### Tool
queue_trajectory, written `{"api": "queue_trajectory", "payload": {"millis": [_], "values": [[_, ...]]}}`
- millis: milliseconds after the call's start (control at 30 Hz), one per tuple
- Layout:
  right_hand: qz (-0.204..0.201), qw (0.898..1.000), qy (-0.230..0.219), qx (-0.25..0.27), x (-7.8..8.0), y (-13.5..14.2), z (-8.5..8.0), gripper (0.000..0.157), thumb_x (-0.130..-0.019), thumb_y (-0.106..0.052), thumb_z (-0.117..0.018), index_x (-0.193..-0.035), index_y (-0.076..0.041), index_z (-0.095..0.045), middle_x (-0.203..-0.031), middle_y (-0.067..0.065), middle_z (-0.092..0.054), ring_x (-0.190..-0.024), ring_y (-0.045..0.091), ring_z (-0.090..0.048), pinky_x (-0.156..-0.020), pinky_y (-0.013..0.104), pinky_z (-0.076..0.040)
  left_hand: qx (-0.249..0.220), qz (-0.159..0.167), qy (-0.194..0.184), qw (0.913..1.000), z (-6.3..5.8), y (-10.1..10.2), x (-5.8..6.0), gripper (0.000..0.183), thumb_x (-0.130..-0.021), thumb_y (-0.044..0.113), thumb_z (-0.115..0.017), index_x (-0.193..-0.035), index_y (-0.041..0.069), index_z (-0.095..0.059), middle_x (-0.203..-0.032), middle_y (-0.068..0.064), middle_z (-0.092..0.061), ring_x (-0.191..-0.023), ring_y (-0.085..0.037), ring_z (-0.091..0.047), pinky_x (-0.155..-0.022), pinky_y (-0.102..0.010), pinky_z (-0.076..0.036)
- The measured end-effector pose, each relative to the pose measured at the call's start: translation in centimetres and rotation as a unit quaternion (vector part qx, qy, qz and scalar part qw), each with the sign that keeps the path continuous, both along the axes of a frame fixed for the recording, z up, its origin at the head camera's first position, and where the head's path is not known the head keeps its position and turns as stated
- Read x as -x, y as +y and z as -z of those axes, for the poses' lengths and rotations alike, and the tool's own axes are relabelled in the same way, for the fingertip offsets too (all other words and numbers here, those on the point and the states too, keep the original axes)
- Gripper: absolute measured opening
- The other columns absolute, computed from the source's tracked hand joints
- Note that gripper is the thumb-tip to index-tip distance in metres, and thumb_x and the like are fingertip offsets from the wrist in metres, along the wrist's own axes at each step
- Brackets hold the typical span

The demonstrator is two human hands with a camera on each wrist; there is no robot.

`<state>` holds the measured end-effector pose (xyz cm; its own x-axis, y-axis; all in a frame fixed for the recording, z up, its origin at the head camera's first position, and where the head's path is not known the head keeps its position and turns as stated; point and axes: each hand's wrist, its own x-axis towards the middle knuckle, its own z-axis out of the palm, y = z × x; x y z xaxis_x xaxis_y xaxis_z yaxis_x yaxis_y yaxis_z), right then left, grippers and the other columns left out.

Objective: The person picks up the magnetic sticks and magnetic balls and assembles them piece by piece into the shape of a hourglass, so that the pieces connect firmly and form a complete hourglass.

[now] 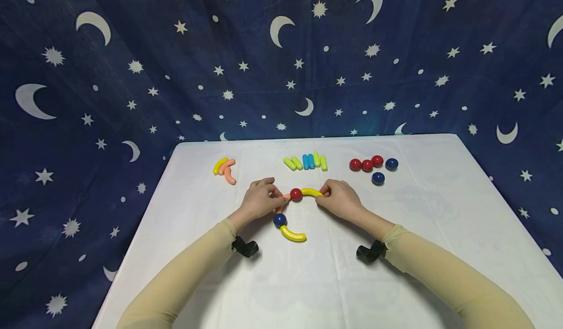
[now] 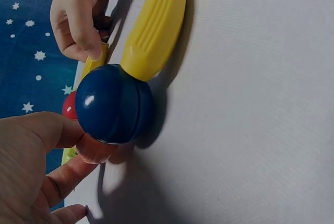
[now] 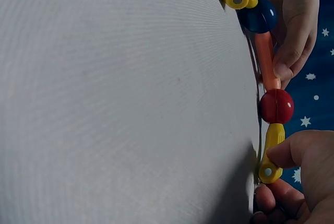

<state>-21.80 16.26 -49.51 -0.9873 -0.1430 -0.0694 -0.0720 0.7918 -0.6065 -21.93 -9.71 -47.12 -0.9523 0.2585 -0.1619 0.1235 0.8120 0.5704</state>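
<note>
A curved chain lies on the white table: a yellow curved stick (image 1: 293, 234), a blue ball (image 1: 280, 220), an orange curved stick (image 3: 265, 57), a red ball (image 1: 296, 194) and a second yellow curved stick (image 1: 311, 192). With thumb and fingertips my left hand (image 1: 263, 198) pinches the orange stick, partly hiding it in the head view. My right hand (image 1: 340, 199) pinches the outer end of the second yellow stick, whose other end meets the red ball. In the left wrist view, the blue ball (image 2: 112, 104) covers part of the orange stick.
Behind the hands, a yellow curved stick (image 1: 220, 166) and two orange curved sticks (image 1: 229, 175) lie at the left. Several short green sticks (image 1: 290, 164) and two blue sticks (image 1: 305, 162) stand mid-row. Red balls (image 1: 367, 165) and blue balls (image 1: 378, 178) sit right. A star-patterned cloth (image 1: 259, 75) hangs behind.
</note>
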Motion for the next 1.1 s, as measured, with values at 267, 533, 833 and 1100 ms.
{"api": "queue_trajectory", "payload": {"millis": [267, 533, 833, 1100], "values": [[-0.004, 1.0, 0.002, 0.016, 0.2, -0.1, 0.1, 0.022, -0.087, -0.027, -0.078, -0.099, -0.011, -0.071, -0.085, 0.002, -0.061, -0.087, 0.023, -0.053, -0.076, 0.036, -0.042, 0.014, 0.014, 0.008, 0.9998, -0.2, -0.2, -0.3, 0.023, -0.09, 0.043, -0.075, -0.081, 0.022, -0.072, -0.145, -0.011, -0.053, -0.131, -0.038, -0.042, -0.107, -0.052, -0.037], [-0.012, 1.0, 0.005, 0.023, 1.0, 0.0, 0.3, 0.024, -0.091, -0.026, -0.077, -0.11, -0.011, -0.074, -0.095, 0.003, -0.061, -0.095, 0.024, -0.051, -0.083, 0.038, -0.043, 0.018, 0.029, 0.013, 0.9993, -0.2, 0.4, -1.0, 0.026, -0.087, 0.046, -0.077, -0.075, 0.023, -0.071, -0.123, -0.006, -0.062, -0.11, -0.029, -0.048, -0.09, -0.041, -0.041], [-0.019, 0.999, 0.006, 0.027, 1.1, 0.2, 0.2, 0.024, -0.089, -0.029, -0.079, -0.106, -0.012, -0.075, -0.097, 0.003, -0.062, -0.095, 0.024, -0.051, -0.082, 0.037, -0.042, 0.013, 0.028, 0.008, 0.9995, -0.3, 0.6, -1.2, 0.028, -0.087, 0.047, -0.077, -0.075, 0.023, -0.07, -0.119, -0.005, -0.062, -0.105, -0.028, -0.05, -0.083, -0.037, -0.042], [-0.027, 0.999, 0.01, 0.031, 1.0, 0.1, 0.1, 0.022, -0.088, -0.029, -0.08, -0.103, -0.013, -0.075, -0.094, 0.001, -0.062, -0.093, 0.023, -0.05, -0.079, 0.037, -0.041, -0.042, 0.025, -0.044, 0.9979, -0.6, 0.3, -0.1, 0.032, -0.093, 0.05, -0.071, -0.088, 0.019, -0.078, -0.098, 0.0, -0.065, -0.093, -0.023, -0.053, -0.073, -0.034, -0.042]]}}
